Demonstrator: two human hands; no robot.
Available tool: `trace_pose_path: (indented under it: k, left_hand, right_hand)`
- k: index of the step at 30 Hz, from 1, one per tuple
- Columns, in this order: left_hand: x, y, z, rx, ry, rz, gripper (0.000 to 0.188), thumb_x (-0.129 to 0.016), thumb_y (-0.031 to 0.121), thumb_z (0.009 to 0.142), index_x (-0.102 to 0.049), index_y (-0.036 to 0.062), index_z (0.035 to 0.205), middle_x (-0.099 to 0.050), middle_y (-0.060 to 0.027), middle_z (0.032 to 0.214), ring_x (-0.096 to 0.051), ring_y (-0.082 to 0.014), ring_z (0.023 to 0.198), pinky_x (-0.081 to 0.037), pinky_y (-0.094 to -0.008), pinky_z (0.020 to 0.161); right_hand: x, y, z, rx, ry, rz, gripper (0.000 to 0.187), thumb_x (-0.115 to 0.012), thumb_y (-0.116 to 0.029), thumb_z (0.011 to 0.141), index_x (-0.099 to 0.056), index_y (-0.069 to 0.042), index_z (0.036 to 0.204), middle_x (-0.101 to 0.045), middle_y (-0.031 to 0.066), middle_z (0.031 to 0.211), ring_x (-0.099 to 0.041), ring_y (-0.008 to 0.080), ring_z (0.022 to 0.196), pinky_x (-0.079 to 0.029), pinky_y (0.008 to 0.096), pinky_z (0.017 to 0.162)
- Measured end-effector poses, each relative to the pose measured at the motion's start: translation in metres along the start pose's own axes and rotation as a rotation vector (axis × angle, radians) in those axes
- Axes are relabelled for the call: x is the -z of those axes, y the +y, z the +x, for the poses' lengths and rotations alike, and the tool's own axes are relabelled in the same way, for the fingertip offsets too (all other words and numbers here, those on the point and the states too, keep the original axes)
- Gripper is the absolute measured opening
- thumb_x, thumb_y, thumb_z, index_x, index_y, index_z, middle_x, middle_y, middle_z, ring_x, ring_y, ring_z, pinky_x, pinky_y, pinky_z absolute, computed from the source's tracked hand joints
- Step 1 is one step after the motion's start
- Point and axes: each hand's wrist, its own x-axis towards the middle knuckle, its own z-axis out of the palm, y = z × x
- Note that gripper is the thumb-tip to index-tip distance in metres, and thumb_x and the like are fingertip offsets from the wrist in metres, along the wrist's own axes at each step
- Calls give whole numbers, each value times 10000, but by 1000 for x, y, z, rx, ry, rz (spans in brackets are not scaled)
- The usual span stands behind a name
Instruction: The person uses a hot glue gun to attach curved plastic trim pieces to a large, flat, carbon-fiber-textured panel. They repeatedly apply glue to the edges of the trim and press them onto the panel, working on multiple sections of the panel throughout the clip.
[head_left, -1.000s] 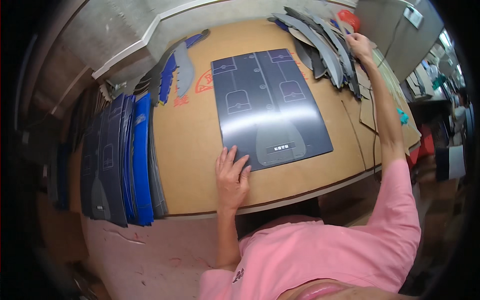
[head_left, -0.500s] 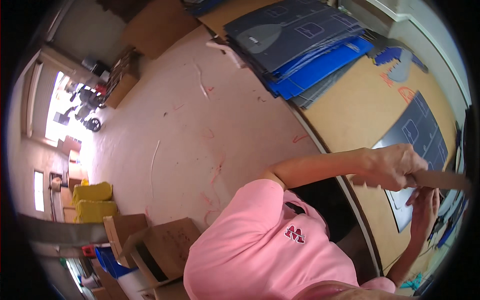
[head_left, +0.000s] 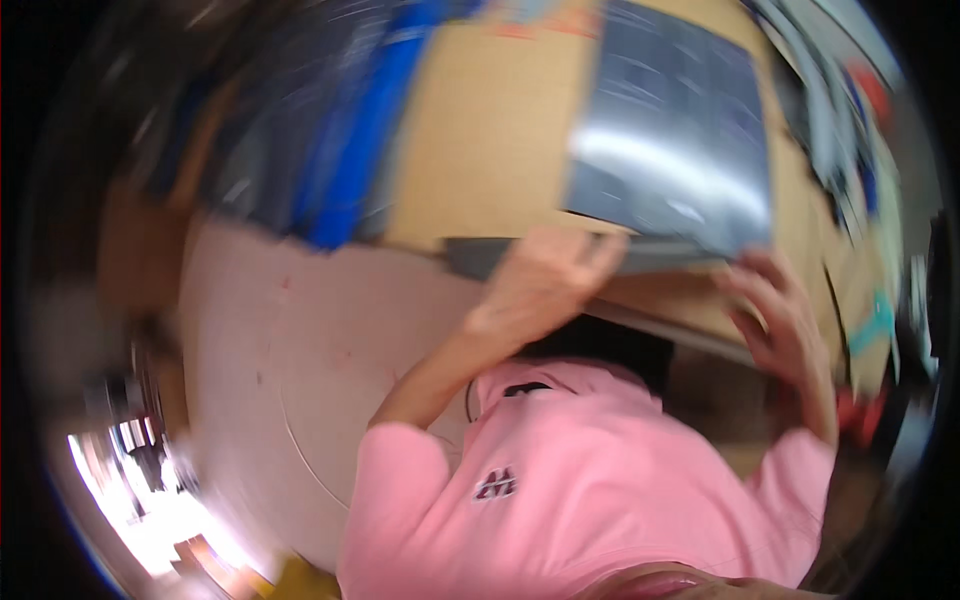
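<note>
we've got both hands on a thin grey sheet (head_left: 560,255) at the near edge of the tan table (head_left: 490,150). our left hand (head_left: 545,280) has its fingers curled over the sheet, gripping it. our right hand (head_left: 780,320) holds the other end, fingers loosely bent; it's too blurry to say how tight. looks like it's lifted but not yet laid down. beyond it lies the big dark printed panel (head_left: 670,130), and further left a blue and grey stack (head_left: 340,130).

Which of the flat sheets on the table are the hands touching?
The big shiny grey sheet nearest the person: the left hand and right hand meet its near edge. The blue sheets lie apart, untouched.
</note>
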Motion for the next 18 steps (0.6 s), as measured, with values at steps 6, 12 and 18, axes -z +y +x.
trace_pose_path:
  k: [6,12,18]
  left_hand:
    - [-27,-6,11,-125,132,46,508,-556,-32,662,-648,74,1150,-605,-106,905,-577,-254,771,-437,-365,677]
    - [-40,-3,4,-216,116,20,505,-666,447,775,-659,87,1129,-595,-117,929,-572,-280,830,-424,-418,743]
    - [-43,-24,-6,-267,86,-8,462,-665,436,803,-664,102,1123,-598,-123,1003,-565,-287,892,-423,-432,790]
  right_hand:
    - [-18,18,-8,-45,81,-204,348,-698,-118,758,-569,-96,1080,-520,104,1097,-505,291,1035,-394,401,887]
    - [-61,27,-45,-222,65,-135,380,-725,-174,724,-579,-132,1072,-517,79,1167,-489,256,1113,-335,404,954]
    - [-66,25,-31,-177,112,-134,454,-749,-187,689,-589,-178,1113,-515,70,1152,-501,245,1125,-325,415,964]
